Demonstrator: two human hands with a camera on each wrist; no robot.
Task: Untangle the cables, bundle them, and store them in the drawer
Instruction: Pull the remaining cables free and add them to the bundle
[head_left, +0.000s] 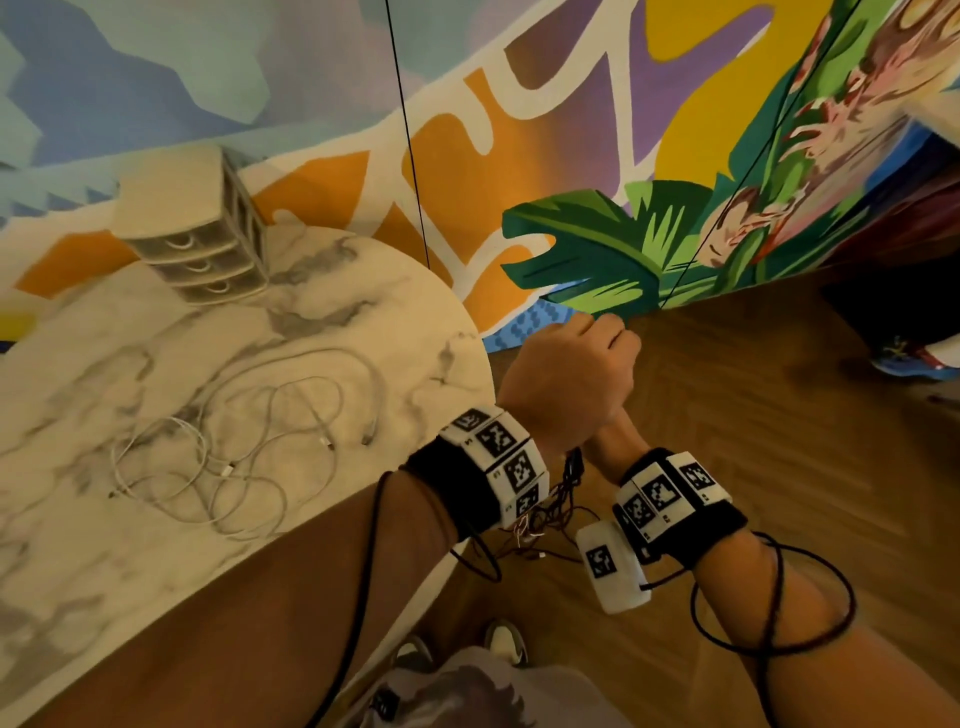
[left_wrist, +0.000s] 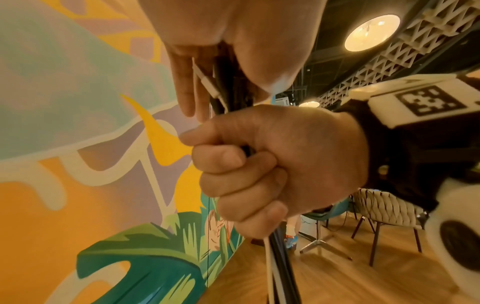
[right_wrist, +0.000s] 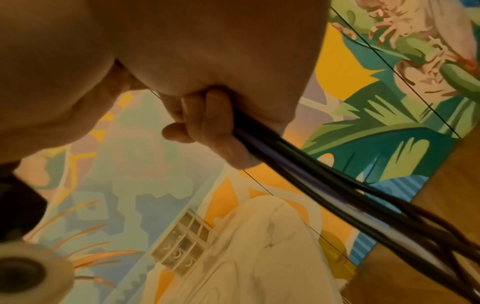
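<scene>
A bunch of black and white cables (left_wrist: 275, 267) runs through both fists, out past the table edge. The left hand (head_left: 569, 384) squeezes it just above the right hand (left_wrist: 280, 170), whose fingers (left_wrist: 241, 185) wrap tight around it. More white cables (head_left: 234, 441) lie loose on the marble table (head_left: 78, 519), near the little drawer box (head_left: 202, 244).

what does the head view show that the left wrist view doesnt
Only the head view shows the marble table, the loose white cables lying on it and the small drawer unit at its far edge.

Only the left wrist view shows the held cable bundle up close, dark strands with a white one, gripped in the right hand, plus ceiling lamps and chairs.

Both show the left hand, the painted wall and the wooden floor.
</scene>
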